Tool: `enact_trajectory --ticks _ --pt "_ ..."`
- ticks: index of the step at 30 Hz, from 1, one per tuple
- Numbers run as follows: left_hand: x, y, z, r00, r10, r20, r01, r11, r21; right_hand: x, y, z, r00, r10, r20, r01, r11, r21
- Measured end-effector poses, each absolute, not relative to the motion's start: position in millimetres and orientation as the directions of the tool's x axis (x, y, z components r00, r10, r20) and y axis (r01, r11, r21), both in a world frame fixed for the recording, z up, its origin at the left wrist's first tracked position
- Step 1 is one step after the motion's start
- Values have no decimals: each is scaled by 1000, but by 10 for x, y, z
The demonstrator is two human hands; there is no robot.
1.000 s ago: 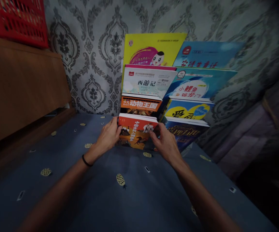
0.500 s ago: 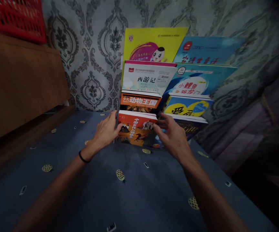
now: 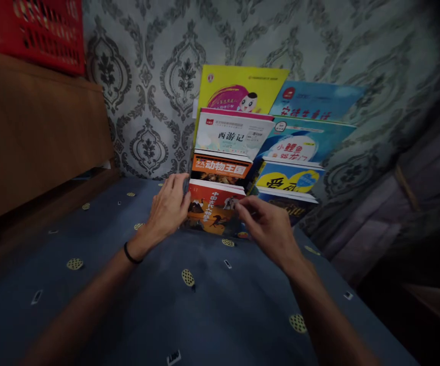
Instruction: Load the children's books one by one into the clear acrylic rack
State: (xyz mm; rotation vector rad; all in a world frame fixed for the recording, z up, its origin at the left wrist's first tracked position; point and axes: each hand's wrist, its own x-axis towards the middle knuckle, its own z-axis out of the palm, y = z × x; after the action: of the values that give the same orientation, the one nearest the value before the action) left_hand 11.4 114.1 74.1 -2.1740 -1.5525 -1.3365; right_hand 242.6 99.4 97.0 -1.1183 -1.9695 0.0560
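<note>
Several children's books stand in stepped rows, in two columns. A red-orange book (image 3: 214,211) is at the front left, below an orange and black book (image 3: 222,170) and a white book (image 3: 231,134). My left hand (image 3: 168,206) is closed round the grey side panel (image 3: 186,184) of what looks like a book rack, its thumb beside the red-orange book. My right hand (image 3: 268,226) is at that book's right edge, thumb and fingers pinched together; whatever is between them is hidden. Behind this hand stand a dark book (image 3: 292,200) and a yellow-blue book (image 3: 290,178).
A dark blue sheet (image 3: 128,300) with pineapple prints lies under the books. Patterned wallpaper (image 3: 147,101) rises behind. On the left, a wooden cabinet (image 3: 40,132) carries a red plastic basket (image 3: 52,35). A greyish curtain-like cloth (image 3: 380,218) hangs at the right.
My right hand's thumb and fingers have come together at the front book's right edge. My left hand stays at the left side. The view has shifted, so the books appear slightly lower.
</note>
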Motion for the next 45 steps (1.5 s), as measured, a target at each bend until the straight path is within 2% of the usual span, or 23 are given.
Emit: enact_trajectory --ticks 4,9,11,18,24,29,35,39,40,41,42,45 --pt "-67 1109 465 54 733 678 810 -429 399 2192 970 715 -421 728 541 629 664 -404" --pt "-340 987 -120 121 847 517 852 -356 384 1813 922 59 -617 689 380 598 725 -342" --pt "-433 990 -295 139 884 446 872 -323 369 1704 884 -182 -650 678 344 576 735 -359" --pt "-562 1148 -435 139 931 338 890 -267 370 1513 768 -569 -676 554 486 529 824 -204" --pt "-576 1064 -426 239 923 302 929 -308 206 1394 662 -594 -767 471 436 545 837 53" --pt "-607 726 -409 199 964 179 967 -223 124 1386 672 -639 -782 422 459 530 837 134" --pt "-581 -259 -493 62 978 200 985 -92 148 1390 659 -680 -800 360 480 468 875 124" --pt "-808 -986 -479 -14 976 219 991 -15 129 1408 651 -725 -780 373 503 476 875 88" --pt "-924 -1153 -433 -91 969 232 991 65 119 1412 656 -737 -780 378 499 475 877 79" --pt "-1056 -1312 -368 -250 928 275 968 229 105 1416 663 -745 -786 377 490 469 880 74" --pt "-1198 -1462 -287 -438 832 341 896 433 97 1418 669 -747 -794 372 481 458 886 69" --pt "-1599 -1825 -19 -675 570 468 688 716 119 1422 678 -723 -805 353 477 428 902 55"
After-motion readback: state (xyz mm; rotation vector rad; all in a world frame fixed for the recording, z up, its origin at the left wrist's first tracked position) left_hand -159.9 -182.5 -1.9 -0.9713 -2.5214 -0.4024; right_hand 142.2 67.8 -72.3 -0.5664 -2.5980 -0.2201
